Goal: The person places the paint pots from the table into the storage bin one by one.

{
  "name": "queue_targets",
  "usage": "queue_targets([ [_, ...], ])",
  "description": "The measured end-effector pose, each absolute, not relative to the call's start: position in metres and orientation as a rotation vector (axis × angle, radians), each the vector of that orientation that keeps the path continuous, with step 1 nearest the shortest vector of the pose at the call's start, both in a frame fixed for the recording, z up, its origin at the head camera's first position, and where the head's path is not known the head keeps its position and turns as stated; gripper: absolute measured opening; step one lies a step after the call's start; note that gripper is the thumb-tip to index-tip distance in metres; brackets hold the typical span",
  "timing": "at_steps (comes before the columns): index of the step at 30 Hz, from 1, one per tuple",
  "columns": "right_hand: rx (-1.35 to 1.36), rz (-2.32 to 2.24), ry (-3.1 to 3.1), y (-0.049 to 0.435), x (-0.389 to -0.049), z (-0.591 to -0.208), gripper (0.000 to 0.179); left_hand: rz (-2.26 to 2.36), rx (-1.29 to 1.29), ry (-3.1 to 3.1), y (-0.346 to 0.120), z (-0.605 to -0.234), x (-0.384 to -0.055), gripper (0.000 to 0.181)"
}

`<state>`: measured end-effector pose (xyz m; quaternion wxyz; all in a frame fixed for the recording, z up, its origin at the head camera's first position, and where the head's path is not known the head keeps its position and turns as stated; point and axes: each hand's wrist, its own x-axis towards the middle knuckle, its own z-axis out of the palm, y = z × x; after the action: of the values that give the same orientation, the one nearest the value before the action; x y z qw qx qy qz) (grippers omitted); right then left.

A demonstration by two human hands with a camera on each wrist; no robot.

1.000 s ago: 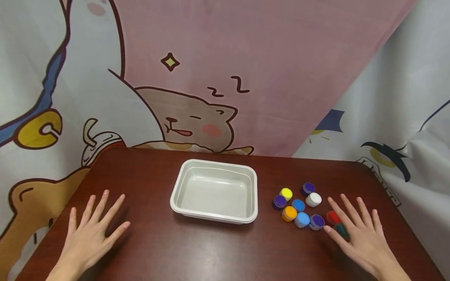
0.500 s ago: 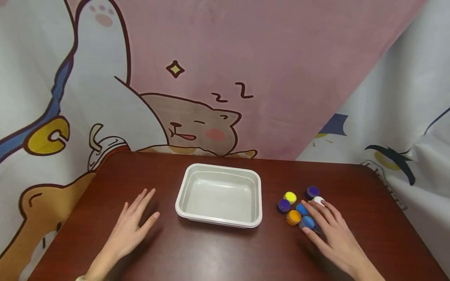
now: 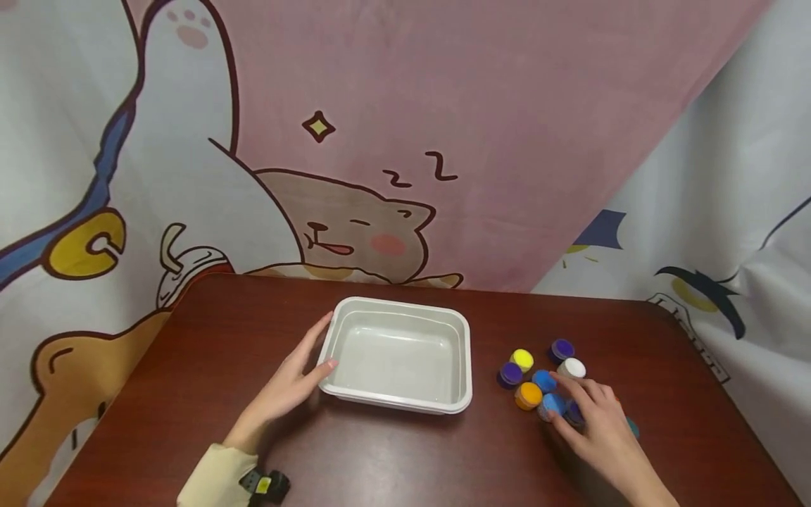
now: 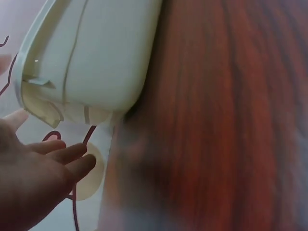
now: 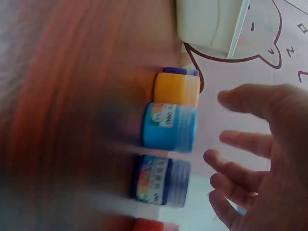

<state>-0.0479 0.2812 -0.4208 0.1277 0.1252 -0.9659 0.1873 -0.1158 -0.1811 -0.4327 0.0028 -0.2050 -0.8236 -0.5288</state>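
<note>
A pale grey rectangular plastic tray [image 3: 393, 403] stands on the table with nothing in it. My left hand [image 3: 286, 380] is at its left side, thumb over the rim and fingers stretched along the outside. In the left wrist view those fingers are loosely spread around the tray's end. On the right, small paint pots stand in a cluster: orange [image 3: 529, 396], yellow [image 3: 522, 359], white [image 3: 572, 368], light blue [image 3: 552, 406], and several more. My right hand [image 3: 598, 426] hovers over the light blue pot with bent, parted fingers, gripping nothing. It partly hides a dark purple pot [image 5: 154, 180] and a red pot [image 5: 150, 224].
The dark red-brown wooden table [image 3: 405, 465] runs back to a hanging cloth [image 3: 494, 141] printed with cartoon animals. More cloth drapes along both sides. A black device [image 3: 266, 486] is strapped to my left wrist, over a cream sleeve [image 3: 218, 475].
My left hand has moved right, from bare table to the tray's left edge. My right hand has moved left over the pots, its fingers bending. Tray and pots stay put.
</note>
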Motion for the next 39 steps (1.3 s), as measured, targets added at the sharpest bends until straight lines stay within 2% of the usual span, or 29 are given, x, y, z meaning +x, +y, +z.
queue_targets([
  [7,0.298,0.609,-2.835,0.287,-0.047,-0.431,0.051,-1.799,-0.728,-2.625,-0.177,-0.444,-0.119,0.077],
  [17,0.223,0.714,-2.79,0.292,-0.046,-0.436,0.042,-1.817,-0.661,-2.633,-0.171,-0.444,-0.116,0.082],
  [32,0.181,0.892,-2.841,0.278,-0.048,-0.414,0.041,-1.799,-0.605,-2.621,-0.17,-0.444,-0.113,0.084],
  [39,0.269,1.065,-2.761,0.268,-0.052,-0.408,0.04,-1.771,-0.61,-2.633,-0.17,-0.443,-0.115,0.083],
])
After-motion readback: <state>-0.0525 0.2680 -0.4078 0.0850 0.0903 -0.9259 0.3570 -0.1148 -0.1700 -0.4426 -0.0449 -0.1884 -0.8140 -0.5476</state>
